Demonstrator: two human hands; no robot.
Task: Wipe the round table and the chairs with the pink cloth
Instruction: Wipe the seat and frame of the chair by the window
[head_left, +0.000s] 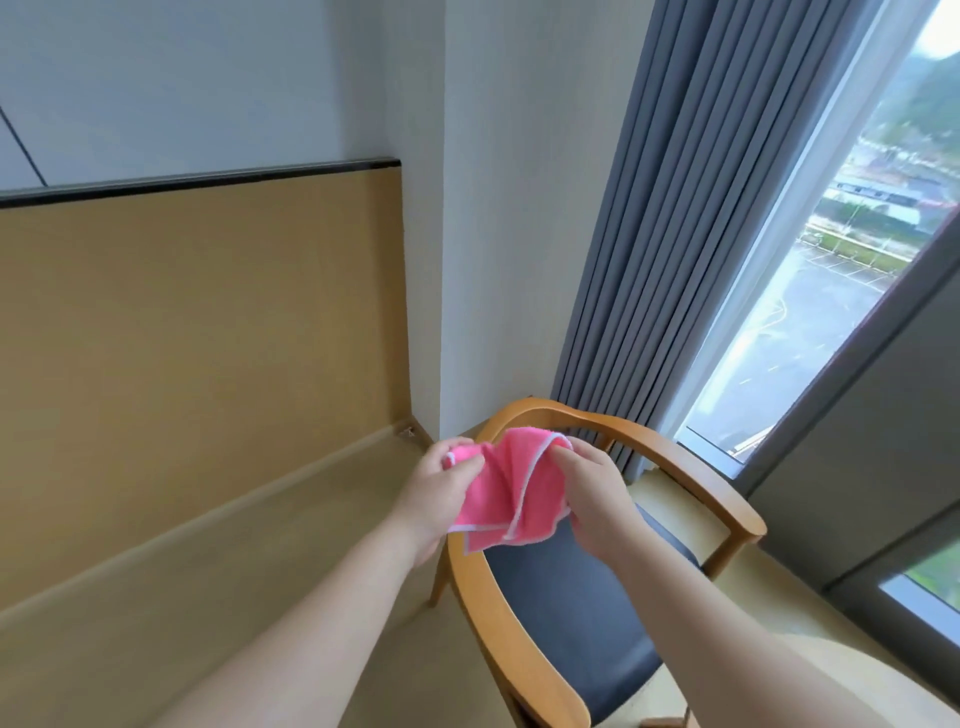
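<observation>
Curtained corner: both hands (519, 493) pinch the soft, light pink cloth (506, 493) by its edges above the chair (691, 467).

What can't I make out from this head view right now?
- Round table: outside the frame.
- Chair: front legs cut off by the bottom edge; seat partly behind the pink cloth and forearms.
- Left hand, right hand: fingertips buried in cloth folds.

The pink cloth (506, 493) hung between the left hand (441, 493) and right hand (597, 499), above the curved-backed wooden chair (571, 613); the pleated grey curtain (675, 234) stood behind the chair, the window (831, 260) to its right.
</observation>
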